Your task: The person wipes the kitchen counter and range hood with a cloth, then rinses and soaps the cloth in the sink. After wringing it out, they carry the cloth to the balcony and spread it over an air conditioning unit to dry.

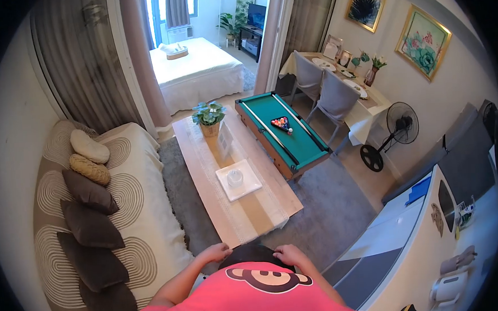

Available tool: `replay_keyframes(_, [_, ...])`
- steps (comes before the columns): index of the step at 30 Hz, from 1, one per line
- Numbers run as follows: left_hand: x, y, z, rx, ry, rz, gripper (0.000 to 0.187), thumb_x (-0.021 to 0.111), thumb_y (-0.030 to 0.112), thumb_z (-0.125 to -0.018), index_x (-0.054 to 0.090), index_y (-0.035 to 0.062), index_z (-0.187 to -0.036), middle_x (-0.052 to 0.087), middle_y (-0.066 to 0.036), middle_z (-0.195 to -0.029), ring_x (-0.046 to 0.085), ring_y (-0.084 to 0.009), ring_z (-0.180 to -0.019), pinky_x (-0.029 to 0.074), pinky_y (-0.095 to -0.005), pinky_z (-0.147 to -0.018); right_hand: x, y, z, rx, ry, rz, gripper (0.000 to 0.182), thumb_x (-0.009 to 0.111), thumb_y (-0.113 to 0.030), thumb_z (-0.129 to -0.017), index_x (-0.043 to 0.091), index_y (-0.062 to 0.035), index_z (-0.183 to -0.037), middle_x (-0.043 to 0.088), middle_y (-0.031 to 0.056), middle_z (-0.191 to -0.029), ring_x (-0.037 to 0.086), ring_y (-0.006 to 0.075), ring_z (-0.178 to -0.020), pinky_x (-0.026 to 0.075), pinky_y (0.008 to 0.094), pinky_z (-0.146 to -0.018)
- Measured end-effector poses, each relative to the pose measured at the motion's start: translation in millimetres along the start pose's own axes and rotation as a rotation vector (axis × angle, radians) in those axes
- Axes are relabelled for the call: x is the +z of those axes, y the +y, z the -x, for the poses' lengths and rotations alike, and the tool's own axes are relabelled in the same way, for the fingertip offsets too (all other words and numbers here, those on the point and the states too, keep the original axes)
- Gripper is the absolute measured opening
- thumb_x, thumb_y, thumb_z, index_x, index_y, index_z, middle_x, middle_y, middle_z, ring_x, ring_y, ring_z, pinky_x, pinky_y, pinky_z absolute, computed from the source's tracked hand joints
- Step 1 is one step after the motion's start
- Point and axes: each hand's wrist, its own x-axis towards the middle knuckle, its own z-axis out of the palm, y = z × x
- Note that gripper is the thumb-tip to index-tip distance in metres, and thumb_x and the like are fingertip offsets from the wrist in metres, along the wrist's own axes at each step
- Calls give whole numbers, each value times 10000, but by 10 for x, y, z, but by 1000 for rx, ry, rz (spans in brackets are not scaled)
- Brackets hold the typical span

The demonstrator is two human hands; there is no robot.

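My left hand [217, 252] is at my waist, beside the dark garment [247, 256] below the pink shirt [239, 299]. Its fingers are curled in against the edge of that garment. On the other side, my right hand [288, 255] is also at the waist, fingers bent against the dark cloth. What either hand grips is too small to make out. Just ahead stands a long wooden coffee table [205, 183] with a runner, a white square tray [252, 189] bearing a glass item, a white frame [224, 140] and a potted plant [208, 113].
A small pool table [310, 150] with cues and racked balls adjoins the coffee table. The sofa [133, 204] with cushions is at left. At right are a dining table [378, 101], chairs, a standing fan [402, 123] and a white counter [417, 242]. A bed [199, 68] lies beyond.
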Motion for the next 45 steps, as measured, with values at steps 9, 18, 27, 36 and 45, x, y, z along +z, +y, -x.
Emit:
replay_keyframes(9, [-95, 637, -404, 164, -120, -57, 481, 481, 427, -873, 524, 37, -1151, 603, -151, -1063, 585, -255, -934, 450, -350, -811, 52, 204, -7, 14, -12, -76, 285, 482, -131, -780, 620, -54, -1018, 623, 178, -973, 605, 327, -870, 473, 380, -761])
replay_keyframes(18, [-205, 1150, -337, 335, -416, -230, 461, 446, 412, -902, 528, 61, -1190, 590, -102, -1111, 551, -197, -998, 412, -314, -883, -12, 398, 174, -43, 0, -58, 215, 573, -111, -704, 659, -67, -896, 625, 170, -862, 595, 322, -828, 472, 394, -725])
replay_keyframes(27, [38, 1247, -624, 429, -414, -96, 458, 518, 415, -864, 580, 39, -1118, 630, -83, -1010, 564, -158, -938, 428, -297, -833, -87, 165, 242, -190, 318, -14, 87, 625, -110, -695, 632, -88, -779, 574, 108, -852, 538, 291, -860, 447, 375, -746])
replay_keyframes(36, [555, 1533, -725, 473, -419, -160, 304, 657, 327, -765, 612, 29, -730, 581, -66, -632, 512, -151, -631, 421, -319, -616, 3, 140, 349, -209, 509, -137, 184, 629, -49, -703, 600, -52, -885, 554, 112, -932, 527, 276, -927, 435, 353, -785])
replay_keyframes(45, [185, 1190, -656, 338, -206, -236, 308, 618, 334, -766, 571, 41, -684, 551, -97, -621, 507, -188, -596, 388, -359, -547, 115, 225, 559, 99, 391, -431, 179, 570, -121, -806, 586, -27, -958, 589, 157, -918, 584, 301, -843, 460, 361, -724])
